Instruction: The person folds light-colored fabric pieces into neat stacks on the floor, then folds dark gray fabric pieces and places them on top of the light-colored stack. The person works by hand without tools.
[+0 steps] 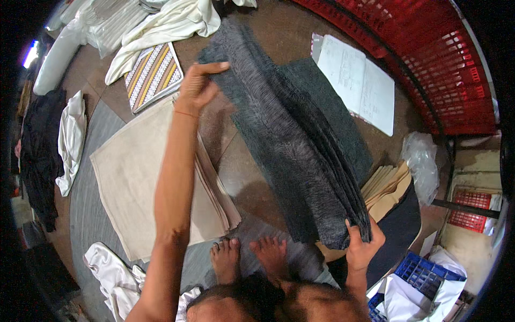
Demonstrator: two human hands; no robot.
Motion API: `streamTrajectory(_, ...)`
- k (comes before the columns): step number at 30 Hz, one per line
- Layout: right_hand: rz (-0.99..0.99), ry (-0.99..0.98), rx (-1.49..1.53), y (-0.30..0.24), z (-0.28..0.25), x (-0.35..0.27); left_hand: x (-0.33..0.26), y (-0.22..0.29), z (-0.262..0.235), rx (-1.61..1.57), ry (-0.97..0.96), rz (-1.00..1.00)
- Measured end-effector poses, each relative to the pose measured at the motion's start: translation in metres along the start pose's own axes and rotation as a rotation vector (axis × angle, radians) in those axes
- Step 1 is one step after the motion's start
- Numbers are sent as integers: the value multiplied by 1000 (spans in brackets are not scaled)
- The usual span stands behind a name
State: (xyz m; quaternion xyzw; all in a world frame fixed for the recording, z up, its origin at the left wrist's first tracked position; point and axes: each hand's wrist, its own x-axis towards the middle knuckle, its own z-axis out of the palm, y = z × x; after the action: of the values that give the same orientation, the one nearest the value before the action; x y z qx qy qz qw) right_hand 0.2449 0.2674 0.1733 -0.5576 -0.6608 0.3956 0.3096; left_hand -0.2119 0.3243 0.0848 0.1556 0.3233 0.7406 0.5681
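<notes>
A long, folded dark grey streaked cloth (273, 115) stretches at a slant between my hands, above the floor. At its far left end, my left hand (199, 86) is closed on the edge, fingers partly hidden. My right hand (363, 244) pinches the near right corner, where several layers bunch together. Beneath it lies more dark greenish-grey cloth (324, 91), flat on the floor. A stack of beige cloth pieces (145, 172) spreads under my left forearm. Close to my right hand are folded tan pieces (389, 188) and a black cloth (399, 220).
An open notebook (357, 80) lies at the far right, before a red plastic crate (429, 59). A striped-cover book (154, 78) and white cloth (166, 27) are at the far left. A clear plastic bag (420, 161) and blue crate (429, 276) stand right. My bare feet (225, 260) are near.
</notes>
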Motion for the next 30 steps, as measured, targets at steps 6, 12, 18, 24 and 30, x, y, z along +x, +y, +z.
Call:
streamTrajectory(6,741,-293,221,68,32,-38,-54,36,-35,938,91,-479)
streamTrajectory(12,1198,-127,256,93,112,-51,-41,-9,-79,1310,133,-452)
streamTrajectory(18,459,246,109,173,98,40,28,-31,-57,1354,116,-378)
streamTrajectory(24,382,152,197,163,94,44,51,-34,-63,1227,-143,-588)
streamTrajectory(30,149,201,102,83,60,25,7,0,-53,948,25,-204)
